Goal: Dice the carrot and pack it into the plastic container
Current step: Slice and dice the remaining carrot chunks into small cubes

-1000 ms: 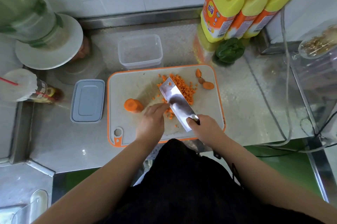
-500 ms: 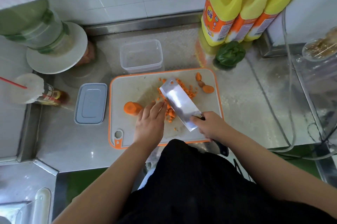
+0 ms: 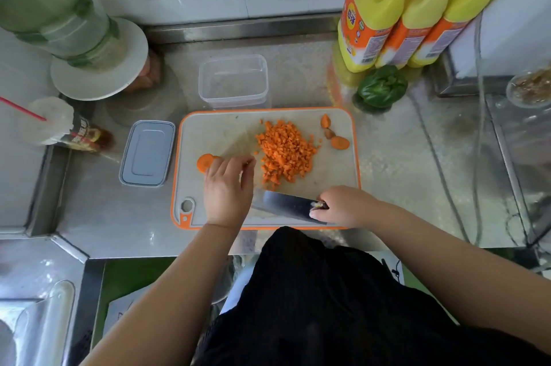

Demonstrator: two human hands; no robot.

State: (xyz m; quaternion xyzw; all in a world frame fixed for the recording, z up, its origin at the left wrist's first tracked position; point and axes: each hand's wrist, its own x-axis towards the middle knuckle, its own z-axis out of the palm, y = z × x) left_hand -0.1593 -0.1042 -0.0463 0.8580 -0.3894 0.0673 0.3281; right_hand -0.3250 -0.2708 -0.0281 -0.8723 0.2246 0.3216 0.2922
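Gripping the knife (image 3: 286, 205) right-handed (image 3: 346, 207), left hand (image 3: 228, 186) loose beside the blade, we risk scattering diced carrot (image 3: 284, 151).

Bright, even light; steel counter (image 3: 387, 186) glare; wide-angle edges bent, blurry.

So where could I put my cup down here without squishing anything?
Bare counter lies right of the cutting board, below the green pepper. Another free strip sits below the grey lid. The back is crowded: yellow bottles, plastic container and green jar.
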